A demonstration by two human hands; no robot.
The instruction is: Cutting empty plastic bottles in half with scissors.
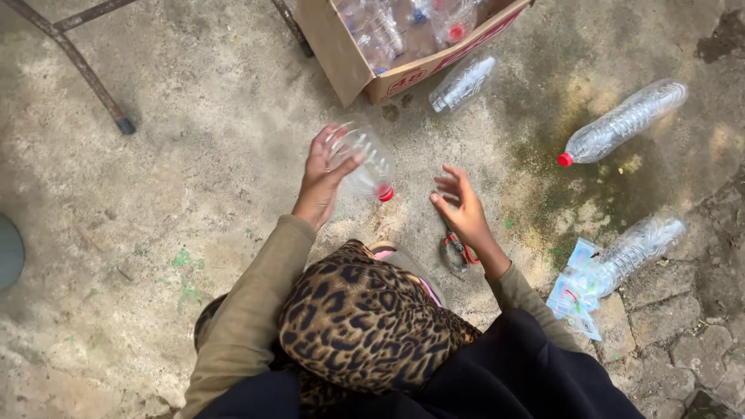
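Several clear bottles already in cardboard box [349,66]; three lie loose on ground right of box. Left hand [324,174] grips red-capped bottle [365,163] below box; right hand [463,209] spread, empty. Sorting looks approx. half done.

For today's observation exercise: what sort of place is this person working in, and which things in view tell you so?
Probably an outdoor yard used for sorting plastic bottles: rough concrete ground, a cardboard box of empty bottles, more bottles lying loose, and one bottle in the left hand.
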